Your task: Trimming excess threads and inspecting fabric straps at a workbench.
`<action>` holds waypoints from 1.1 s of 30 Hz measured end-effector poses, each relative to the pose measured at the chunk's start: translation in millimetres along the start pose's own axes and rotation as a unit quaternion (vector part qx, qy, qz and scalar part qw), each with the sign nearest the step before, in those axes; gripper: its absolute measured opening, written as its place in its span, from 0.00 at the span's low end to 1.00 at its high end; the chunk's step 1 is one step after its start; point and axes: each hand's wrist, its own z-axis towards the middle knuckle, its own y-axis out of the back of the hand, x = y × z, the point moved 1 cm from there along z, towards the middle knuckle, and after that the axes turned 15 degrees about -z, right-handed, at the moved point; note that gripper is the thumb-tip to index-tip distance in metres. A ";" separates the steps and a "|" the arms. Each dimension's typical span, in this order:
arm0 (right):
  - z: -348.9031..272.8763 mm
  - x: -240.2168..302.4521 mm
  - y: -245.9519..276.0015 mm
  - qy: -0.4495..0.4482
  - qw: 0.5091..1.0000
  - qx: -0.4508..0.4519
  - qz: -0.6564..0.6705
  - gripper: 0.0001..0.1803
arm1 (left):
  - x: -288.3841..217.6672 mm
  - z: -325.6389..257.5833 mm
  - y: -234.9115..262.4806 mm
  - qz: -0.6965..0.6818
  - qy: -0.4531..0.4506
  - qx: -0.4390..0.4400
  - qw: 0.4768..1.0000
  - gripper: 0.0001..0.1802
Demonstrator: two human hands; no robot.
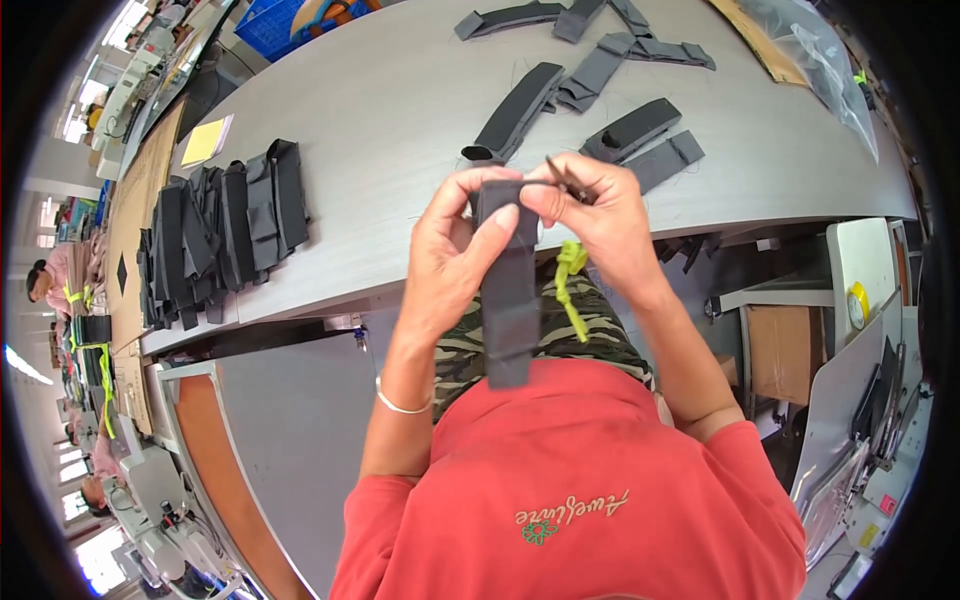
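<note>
A dark grey fabric strip [511,300] hangs down in front of my red shirt. My left hand [448,240] is closed round its upper end, with the thumb flat on the cloth. At the strip's top right corner, my right hand [608,210] pinches near the edge and also holds dark thread snips [566,180], their pointed tip sticking up past the fingers. Much of the snips is hidden in that hand. A knotted yellow-green ribbon [570,265] dangles just under it. Several similar strips [515,110] lie loose on the grey table [370,120] beyond my hands.
On the left stands a row of many dark strips [225,220], with a yellow paper pad [205,141] behind it. A blue crate [268,30] is at the far left, clear plastic sheeting [825,60] at the far right. Below right sits a cardboard box [783,352].
</note>
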 end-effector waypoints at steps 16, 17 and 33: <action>6.8 -22.8 1.5 0.173 0.899 -0.045 -0.399 0.08 | 20.4 -3.8 17.4 -0.152 0.122 -0.134 0.972 0.08; 7.8 -21.9 1.1 0.173 0.899 -0.046 -0.399 0.08 | 20.2 -2.8 18.1 -0.152 0.121 -0.134 0.972 0.08; 6.3 -24.1 -1.0 0.231 0.847 -0.096 -0.469 0.07 | 24.4 2.7 14.4 -0.147 0.143 -0.123 0.971 0.06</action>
